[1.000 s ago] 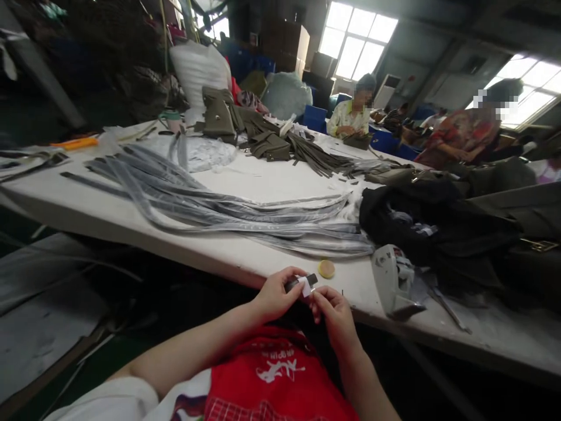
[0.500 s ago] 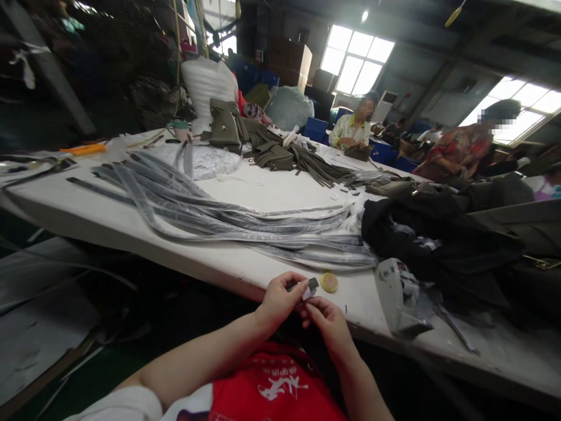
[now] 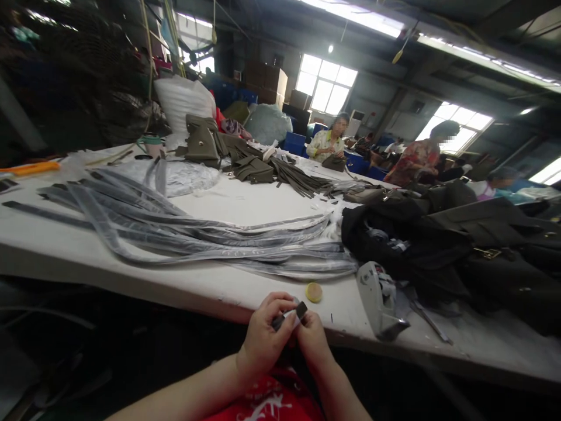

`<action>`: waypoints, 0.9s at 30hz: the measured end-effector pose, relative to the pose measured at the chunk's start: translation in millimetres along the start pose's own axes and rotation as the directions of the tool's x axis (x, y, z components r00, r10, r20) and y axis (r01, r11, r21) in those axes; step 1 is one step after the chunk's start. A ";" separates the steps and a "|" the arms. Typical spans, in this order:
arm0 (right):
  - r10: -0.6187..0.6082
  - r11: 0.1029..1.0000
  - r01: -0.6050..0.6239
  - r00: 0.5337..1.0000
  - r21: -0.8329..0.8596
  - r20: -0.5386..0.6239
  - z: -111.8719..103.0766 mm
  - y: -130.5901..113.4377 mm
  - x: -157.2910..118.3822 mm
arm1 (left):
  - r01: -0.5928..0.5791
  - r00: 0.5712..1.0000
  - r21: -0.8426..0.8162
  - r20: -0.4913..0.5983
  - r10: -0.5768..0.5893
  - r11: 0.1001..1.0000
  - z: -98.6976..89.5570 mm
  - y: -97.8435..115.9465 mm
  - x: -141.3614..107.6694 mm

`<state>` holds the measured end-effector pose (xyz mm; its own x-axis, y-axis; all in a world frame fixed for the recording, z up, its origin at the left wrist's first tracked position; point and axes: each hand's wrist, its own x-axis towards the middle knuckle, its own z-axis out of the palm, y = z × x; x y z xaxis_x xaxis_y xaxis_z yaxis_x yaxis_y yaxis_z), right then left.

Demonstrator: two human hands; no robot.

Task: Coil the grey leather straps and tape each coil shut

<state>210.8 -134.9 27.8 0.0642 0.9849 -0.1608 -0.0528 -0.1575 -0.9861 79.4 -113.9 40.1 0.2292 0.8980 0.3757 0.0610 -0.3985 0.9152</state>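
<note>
My left hand point(image 3: 266, 334) is closed around a dark strap end point(image 3: 301, 310) with a bit of white wrapping on it. My right hand point(image 3: 313, 340) presses against the same strap end from the right, fingers closed, its fingertips partly hidden. Both hands are together just off the table's front edge. Behind them a small round yellow tin point(image 3: 314, 292) lies on the white table point(image 3: 236, 204). A long bundle of grey straps in clear plastic point(image 3: 210, 248) stretches across the table beyond.
A grey-white tape dispenser point(image 3: 372, 298) and a metal tool point(image 3: 432, 321) lie right of my hands, before black cloth point(image 3: 412, 240). Olive bags point(image 3: 204, 143) and straps lie farther back. Two people point(image 3: 326, 143) point(image 3: 414, 158) work across the table.
My hands have come closer together and sit lower and slightly left in view, the right now against the strap end. The camera view has shifted, showing more on the right.
</note>
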 end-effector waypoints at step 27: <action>-0.588 0.183 0.115 0.809 -0.976 -0.016 -149.6 -102.7 157.6 | 0.024 0.994 0.381 0.090 -0.063 0.924 -35.5 -55.9 -8.8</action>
<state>375.3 25.7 97.4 0.0985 0.8880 0.4491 0.9706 0.0139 -0.2402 39.5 -92.9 -9.2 0.3110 0.9010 0.3025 0.4319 -0.4175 0.7995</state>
